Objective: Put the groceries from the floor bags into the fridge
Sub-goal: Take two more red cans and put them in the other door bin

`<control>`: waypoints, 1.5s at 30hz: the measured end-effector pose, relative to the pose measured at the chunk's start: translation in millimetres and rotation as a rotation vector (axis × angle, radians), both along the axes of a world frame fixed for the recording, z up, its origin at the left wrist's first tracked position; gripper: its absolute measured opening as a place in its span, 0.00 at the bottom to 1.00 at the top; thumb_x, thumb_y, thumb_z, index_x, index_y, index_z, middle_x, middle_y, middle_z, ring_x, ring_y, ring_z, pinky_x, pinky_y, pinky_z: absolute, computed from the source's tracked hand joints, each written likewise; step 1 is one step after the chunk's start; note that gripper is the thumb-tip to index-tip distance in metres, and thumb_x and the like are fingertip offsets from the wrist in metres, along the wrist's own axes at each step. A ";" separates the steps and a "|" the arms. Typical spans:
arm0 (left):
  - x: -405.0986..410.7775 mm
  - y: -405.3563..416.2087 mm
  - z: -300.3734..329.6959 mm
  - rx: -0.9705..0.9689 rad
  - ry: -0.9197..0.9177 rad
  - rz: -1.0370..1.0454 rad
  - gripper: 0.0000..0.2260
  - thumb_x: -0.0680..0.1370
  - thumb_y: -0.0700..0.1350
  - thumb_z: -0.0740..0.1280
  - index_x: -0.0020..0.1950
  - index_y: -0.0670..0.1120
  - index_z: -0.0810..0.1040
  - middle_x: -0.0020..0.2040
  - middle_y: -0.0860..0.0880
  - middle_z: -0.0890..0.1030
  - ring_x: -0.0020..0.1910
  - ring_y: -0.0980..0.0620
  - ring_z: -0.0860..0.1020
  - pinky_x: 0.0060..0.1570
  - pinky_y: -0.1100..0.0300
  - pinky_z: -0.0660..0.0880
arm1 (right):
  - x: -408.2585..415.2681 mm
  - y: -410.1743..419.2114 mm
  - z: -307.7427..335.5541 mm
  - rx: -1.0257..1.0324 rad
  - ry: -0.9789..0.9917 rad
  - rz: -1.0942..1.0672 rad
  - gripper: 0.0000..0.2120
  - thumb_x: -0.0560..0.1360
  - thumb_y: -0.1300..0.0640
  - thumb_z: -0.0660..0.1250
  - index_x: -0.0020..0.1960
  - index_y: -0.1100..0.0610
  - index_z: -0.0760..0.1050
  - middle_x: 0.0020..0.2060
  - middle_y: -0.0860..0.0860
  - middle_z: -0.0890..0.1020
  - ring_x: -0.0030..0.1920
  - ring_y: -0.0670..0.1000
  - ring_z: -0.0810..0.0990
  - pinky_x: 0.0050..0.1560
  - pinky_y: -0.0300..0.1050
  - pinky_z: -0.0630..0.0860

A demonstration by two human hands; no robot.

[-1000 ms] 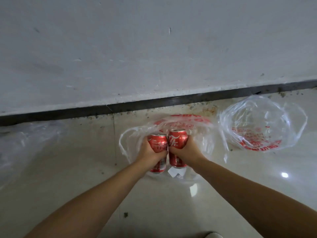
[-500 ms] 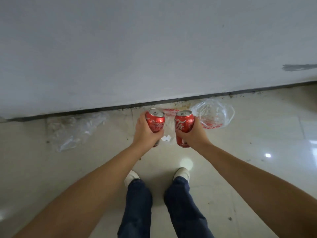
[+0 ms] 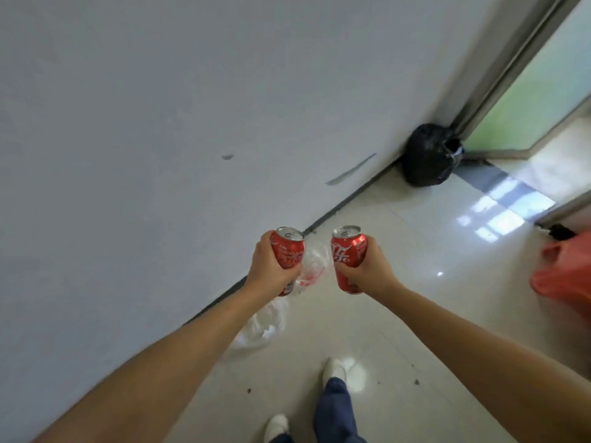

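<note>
Overhead, red cans [image 3: 348,259] in both hands [image 3: 367,270].

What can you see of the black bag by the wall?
The black bag is a full, rounded sack of thin, glossy plastic, gathered at a tied or bunched neck on its right side where something pale shows. It sits on the tiled floor in the corner, against the wall and the door frame. No hand touches it.
</note>
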State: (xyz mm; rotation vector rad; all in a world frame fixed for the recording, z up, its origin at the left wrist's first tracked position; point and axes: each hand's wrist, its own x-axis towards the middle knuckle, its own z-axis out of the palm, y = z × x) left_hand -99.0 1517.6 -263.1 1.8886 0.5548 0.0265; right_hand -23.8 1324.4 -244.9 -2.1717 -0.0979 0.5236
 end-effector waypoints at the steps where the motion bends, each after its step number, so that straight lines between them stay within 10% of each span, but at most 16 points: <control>1: 6.5 -13.9 13.9 0.012 -0.031 -0.060 0.32 0.64 0.45 0.76 0.64 0.51 0.64 0.59 0.49 0.73 0.56 0.50 0.76 0.59 0.52 0.75 | -7.1 -21.3 12.1 0.021 -0.026 -0.065 0.35 0.65 0.55 0.76 0.67 0.55 0.63 0.59 0.53 0.74 0.56 0.52 0.77 0.51 0.46 0.78; 12: 26.4 -298.1 135.5 0.069 -0.221 -0.792 0.35 0.68 0.42 0.76 0.68 0.49 0.60 0.62 0.47 0.70 0.59 0.49 0.73 0.57 0.55 0.74 | -139.5 -299.0 140.3 0.094 -0.273 -0.773 0.31 0.64 0.56 0.77 0.62 0.54 0.66 0.55 0.53 0.76 0.54 0.52 0.78 0.55 0.49 0.77; 16: -16.6 -442.1 170.9 -0.100 -0.231 -1.006 0.30 0.69 0.39 0.74 0.62 0.54 0.61 0.55 0.50 0.73 0.48 0.58 0.75 0.41 0.68 0.71 | -217.8 -413.3 171.4 0.070 -0.351 -0.974 0.32 0.65 0.56 0.77 0.64 0.54 0.65 0.58 0.53 0.76 0.56 0.51 0.78 0.58 0.49 0.76; 25: -130.2 -719.9 229.6 -0.262 -0.289 -1.289 0.29 0.72 0.39 0.72 0.65 0.51 0.60 0.49 0.55 0.71 0.43 0.64 0.72 0.51 0.58 0.71 | -365.9 -652.7 214.6 0.070 -0.442 -1.209 0.31 0.69 0.57 0.75 0.66 0.53 0.63 0.57 0.50 0.76 0.56 0.50 0.77 0.60 0.51 0.75; 33: -125.3 -897.1 286.5 -0.237 -0.424 -1.444 0.33 0.72 0.40 0.72 0.71 0.48 0.57 0.57 0.49 0.73 0.53 0.52 0.75 0.51 0.57 0.70 | -368.7 -819.9 251.3 0.103 -0.602 -1.325 0.33 0.69 0.58 0.75 0.68 0.55 0.62 0.59 0.53 0.77 0.58 0.53 0.77 0.59 0.53 0.75; 45: -62.8 -1198.9 396.1 -0.377 -0.563 -1.692 0.34 0.72 0.40 0.72 0.71 0.51 0.57 0.54 0.53 0.73 0.47 0.60 0.74 0.47 0.59 0.70 | -322.2 -1067.0 376.7 -0.066 -0.906 -1.466 0.33 0.70 0.58 0.74 0.69 0.55 0.61 0.60 0.52 0.76 0.58 0.52 0.76 0.61 0.52 0.73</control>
